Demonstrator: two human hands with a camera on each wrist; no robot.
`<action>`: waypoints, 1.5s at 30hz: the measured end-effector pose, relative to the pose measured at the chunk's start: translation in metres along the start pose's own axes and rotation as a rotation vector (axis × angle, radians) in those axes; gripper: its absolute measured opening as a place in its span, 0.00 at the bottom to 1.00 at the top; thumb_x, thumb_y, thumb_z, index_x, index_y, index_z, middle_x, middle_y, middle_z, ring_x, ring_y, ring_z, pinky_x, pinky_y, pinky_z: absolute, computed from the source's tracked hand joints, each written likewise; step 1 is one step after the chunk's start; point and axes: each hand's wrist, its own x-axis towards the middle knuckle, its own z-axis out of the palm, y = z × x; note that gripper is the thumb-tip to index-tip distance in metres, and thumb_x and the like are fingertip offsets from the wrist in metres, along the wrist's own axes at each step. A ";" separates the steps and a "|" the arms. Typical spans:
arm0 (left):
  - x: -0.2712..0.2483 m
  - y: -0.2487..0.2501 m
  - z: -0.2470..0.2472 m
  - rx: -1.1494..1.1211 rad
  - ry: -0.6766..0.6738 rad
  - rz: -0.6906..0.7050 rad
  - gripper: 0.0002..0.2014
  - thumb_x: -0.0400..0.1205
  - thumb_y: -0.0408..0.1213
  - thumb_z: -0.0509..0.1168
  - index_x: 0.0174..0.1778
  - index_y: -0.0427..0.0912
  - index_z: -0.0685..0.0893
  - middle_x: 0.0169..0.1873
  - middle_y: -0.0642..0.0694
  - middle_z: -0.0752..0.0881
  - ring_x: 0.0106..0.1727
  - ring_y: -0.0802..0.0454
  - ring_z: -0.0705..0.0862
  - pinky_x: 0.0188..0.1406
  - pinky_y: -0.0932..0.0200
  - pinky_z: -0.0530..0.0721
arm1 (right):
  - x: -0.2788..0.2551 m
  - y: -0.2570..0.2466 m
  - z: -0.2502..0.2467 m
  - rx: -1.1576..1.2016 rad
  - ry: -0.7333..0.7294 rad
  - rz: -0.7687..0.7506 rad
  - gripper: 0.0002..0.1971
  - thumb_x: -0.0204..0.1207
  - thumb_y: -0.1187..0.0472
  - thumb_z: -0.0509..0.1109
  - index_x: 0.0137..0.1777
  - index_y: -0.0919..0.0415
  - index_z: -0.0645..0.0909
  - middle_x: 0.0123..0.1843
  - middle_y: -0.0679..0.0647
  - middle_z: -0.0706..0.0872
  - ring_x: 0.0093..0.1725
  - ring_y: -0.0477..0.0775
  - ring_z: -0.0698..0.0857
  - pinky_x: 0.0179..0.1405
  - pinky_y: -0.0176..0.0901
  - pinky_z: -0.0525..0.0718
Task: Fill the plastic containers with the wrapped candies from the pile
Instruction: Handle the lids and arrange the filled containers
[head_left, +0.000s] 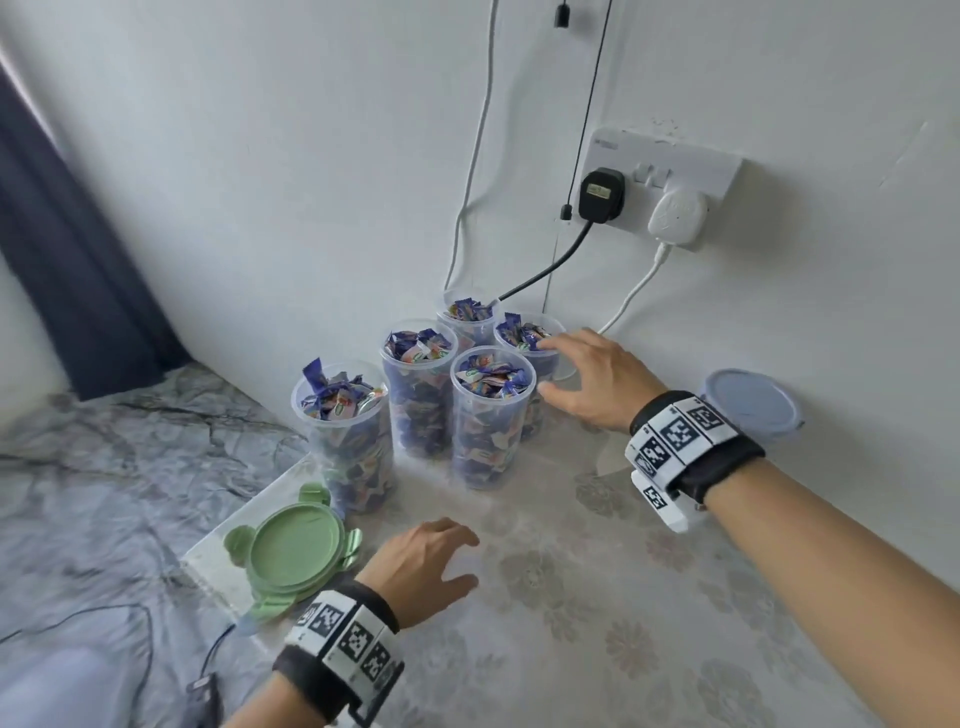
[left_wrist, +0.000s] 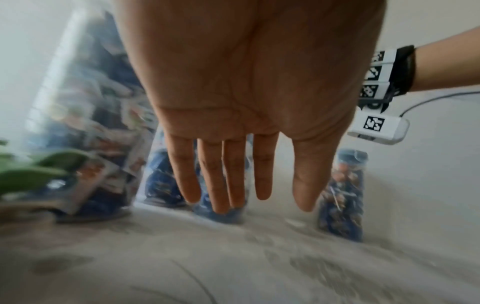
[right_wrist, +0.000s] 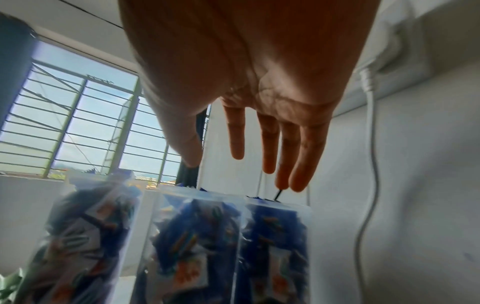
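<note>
Several tall clear plastic containers (head_left: 491, 415) stand grouped at the back of the table, each filled to the rim with blue wrapped candies (head_left: 492, 375). My right hand (head_left: 582, 376) hovers open beside the rightmost container (head_left: 530, 343), its fingers straight and spread, holding nothing; in the right wrist view that hand (right_wrist: 249, 160) hangs just above the containers' rims (right_wrist: 278, 205). My left hand (head_left: 431, 561) is open over the bare tablecloth in front of the group, fingers relaxed and empty. In the left wrist view its fingers (left_wrist: 228, 181) point at the container bases (left_wrist: 91, 185).
A green lid (head_left: 293, 545) lies at the table's left front corner. A blue-lidded tub (head_left: 753, 402) sits against the wall on the right. A wall socket (head_left: 660, 176) with plugs and hanging cables (head_left: 550, 270) is behind the containers. A marble-patterned surface (head_left: 104, 467) lies left.
</note>
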 end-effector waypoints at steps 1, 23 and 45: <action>-0.007 -0.005 -0.007 -0.018 0.061 -0.012 0.23 0.83 0.55 0.64 0.73 0.54 0.77 0.71 0.57 0.78 0.68 0.54 0.79 0.64 0.58 0.76 | 0.007 -0.008 0.003 0.003 -0.033 -0.012 0.30 0.73 0.42 0.72 0.74 0.50 0.73 0.67 0.57 0.79 0.65 0.57 0.80 0.63 0.50 0.78; -0.074 -0.128 -0.046 -0.059 0.173 -0.655 0.34 0.74 0.68 0.68 0.73 0.56 0.76 0.70 0.46 0.78 0.69 0.45 0.77 0.65 0.48 0.78 | 0.024 -0.045 0.073 0.347 0.181 0.189 0.42 0.56 0.41 0.86 0.68 0.52 0.72 0.63 0.62 0.78 0.59 0.60 0.81 0.61 0.49 0.80; -0.092 -0.132 -0.056 -0.226 0.557 -0.530 0.14 0.78 0.25 0.68 0.54 0.44 0.90 0.51 0.39 0.83 0.52 0.39 0.83 0.50 0.53 0.75 | -0.090 -0.074 0.038 0.503 0.113 -0.004 0.46 0.52 0.44 0.88 0.70 0.37 0.68 0.61 0.49 0.82 0.61 0.41 0.81 0.57 0.22 0.74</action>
